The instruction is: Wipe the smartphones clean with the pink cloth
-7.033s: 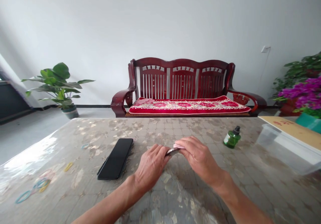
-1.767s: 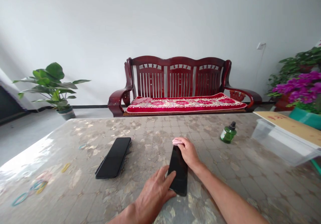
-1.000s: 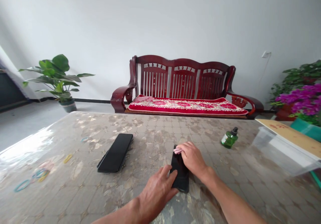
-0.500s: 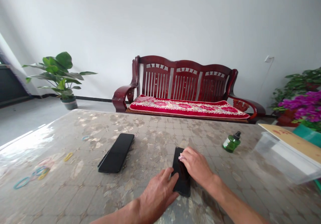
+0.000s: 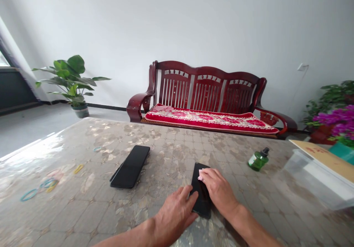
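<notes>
A black phone (image 5: 201,193) lies flat on the patterned table (image 5: 166,154) in front of me. My left hand (image 5: 174,213) rests at its near left edge, fingers stretched onto the phone. My right hand (image 5: 218,191) presses a small pink cloth (image 5: 200,177) against the phone's screen, fingers curled over it. A second black phone (image 5: 131,161) lies apart to the left, untouched.
A small green bottle (image 5: 257,159) stands at the right. A clear plastic box (image 5: 318,177) with a cardboard sheet sits at the far right. Coloured rubber bands (image 5: 41,188) lie at the left. A red wooden bench (image 5: 207,99) and potted plants stand beyond the table.
The phone was held up between both hands, then laid flat. My right hand with the pink cloth has slid from the phone's far end toward its middle. The view has drifted slightly.
</notes>
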Tool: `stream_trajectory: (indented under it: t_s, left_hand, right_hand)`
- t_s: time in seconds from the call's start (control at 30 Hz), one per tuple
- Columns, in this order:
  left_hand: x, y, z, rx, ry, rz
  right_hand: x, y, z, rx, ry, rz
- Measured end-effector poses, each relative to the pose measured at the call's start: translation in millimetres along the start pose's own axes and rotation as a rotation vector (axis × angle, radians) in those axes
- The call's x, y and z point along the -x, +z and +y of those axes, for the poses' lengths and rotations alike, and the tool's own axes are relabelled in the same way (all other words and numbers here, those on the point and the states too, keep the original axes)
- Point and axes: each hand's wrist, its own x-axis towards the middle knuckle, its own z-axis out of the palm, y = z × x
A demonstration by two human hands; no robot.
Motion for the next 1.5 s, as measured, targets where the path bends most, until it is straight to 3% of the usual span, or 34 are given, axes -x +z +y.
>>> stream_trajectory:
  t_s: [0.13, 0.4, 0.7, 1.07, 1.27, 1.5]
  left_hand:
    - [-1, -0.3, 1, -0.018, 0.004, -0.001]
    - [-1, 13.5, -5, -0.051, 0.103, 0.039]
    - [-2, 15.7, 4, -0.121, 0.054, 0.001]
    - [-4, 6.5, -1, -0.144, -0.09, 0.011]
    - [-4, 6.3, -6, -0.183, -0.064, 0.068]
    - [-9, 2.7, -11, -0.218, 0.004, 0.004]
  right_hand:
    - [2, -1, 0, -0.012, -0.03, -0.027]
    - [-33, 12, 11, 0.071, 0.0, -0.049]
    - [-11, 0, -2, 0.008, -0.118, -0.087]
    - [-63, 43, 14, -0.117, -0.067, 0.057]
    - [-60, 32, 8, -0.094, -0.105, -0.025]
    - [-40, 16, -7, 0.0, -0.188, -0.087]
